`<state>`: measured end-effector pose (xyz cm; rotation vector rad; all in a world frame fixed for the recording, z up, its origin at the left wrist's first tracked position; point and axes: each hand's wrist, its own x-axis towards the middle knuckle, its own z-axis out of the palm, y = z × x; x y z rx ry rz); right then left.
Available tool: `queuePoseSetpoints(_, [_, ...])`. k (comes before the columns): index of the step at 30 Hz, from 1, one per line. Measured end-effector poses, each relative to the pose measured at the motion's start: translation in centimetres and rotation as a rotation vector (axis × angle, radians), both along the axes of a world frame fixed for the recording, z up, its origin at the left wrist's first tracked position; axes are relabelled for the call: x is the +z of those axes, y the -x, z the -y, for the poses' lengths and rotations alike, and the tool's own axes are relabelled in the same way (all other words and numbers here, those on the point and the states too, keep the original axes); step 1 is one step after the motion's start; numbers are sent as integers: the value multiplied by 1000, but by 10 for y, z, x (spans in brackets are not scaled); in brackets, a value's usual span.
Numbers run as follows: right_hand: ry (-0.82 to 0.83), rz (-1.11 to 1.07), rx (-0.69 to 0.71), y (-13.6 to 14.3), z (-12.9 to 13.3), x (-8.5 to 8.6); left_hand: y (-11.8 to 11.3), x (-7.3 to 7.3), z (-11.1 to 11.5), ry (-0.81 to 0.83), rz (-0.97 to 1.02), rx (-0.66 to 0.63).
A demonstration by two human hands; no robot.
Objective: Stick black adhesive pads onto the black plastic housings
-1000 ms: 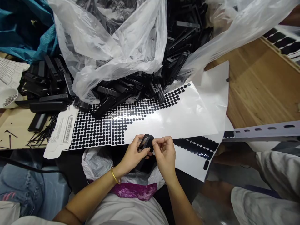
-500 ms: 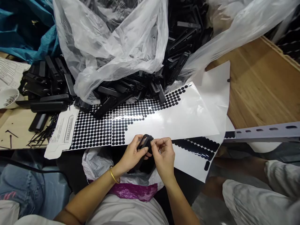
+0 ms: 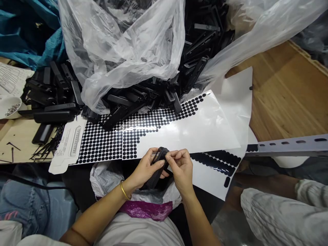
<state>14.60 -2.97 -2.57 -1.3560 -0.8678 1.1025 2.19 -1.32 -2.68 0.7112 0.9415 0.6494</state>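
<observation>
My left hand [image 3: 150,167] is closed round a long black plastic piece with a woven-pattern surface [image 3: 154,177], its loop-shaped end pointing up and away from me. At that upper end my right hand [image 3: 181,167] makes a pinch, thumb and forefinger touching the edge; anything between those fingertips is too small to tell. Both hands are just in front of the table edge, above an open plastic bag [image 3: 107,177] with black pieces inside. Beyond them lies a white sheet of round black stickers [image 3: 102,140], its right part bare of dots.
Similar black pieces [image 3: 128,99] lie heaped behind the sheet, under a clear plastic bag [image 3: 138,51]. To the left are a white bowl of small metal parts [image 3: 10,106] and a printed card [image 3: 69,143]. Another person's legs [image 3: 271,212] are at the right.
The black piece has turned slightly in my left hand, so more of its long patterned side shows. My right hand has shifted a little to the right, still pinched at its end.
</observation>
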Motion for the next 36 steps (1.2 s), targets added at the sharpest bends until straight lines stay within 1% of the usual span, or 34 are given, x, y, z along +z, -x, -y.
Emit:
queuePoseSetpoints(3, [-4,-105,63,-7,-3,-3,0,2,-1,26,29,-20])
queuePoseSetpoints(6, [-5,-129,88,-9,-4,-6,-1,3,-1,8,6,-18])
queuePoseSetpoints(13, [-18,-82,41,1,-3,-3,0,-2,-1,-103,-87,-28])
queuePoseSetpoints(17, [-56,-8,-2,6,-2,-5,3,-5,-1,-144,-116,-34])
queuePoseSetpoints(21, [-88,147,-32,9,1,-9,5,-6,0,-162,-118,-30])
queuePoseSetpoints(24, [-107,289,-43,11,4,-9,5,-7,1,-200,-135,-27])
queuePoseSetpoints(28, [-144,547,-51,15,8,-9,6,-11,1,-281,-193,-13])
queuePoseSetpoints(31, [-256,782,-97,18,8,-13,4,-15,2,-339,-240,4])
queuePoseSetpoints(33, [-341,900,-133,20,9,-16,2,-15,2,-351,-238,17])
queuePoseSetpoints(36, [-395,968,-162,23,12,-18,-1,-12,2,-329,-197,56])
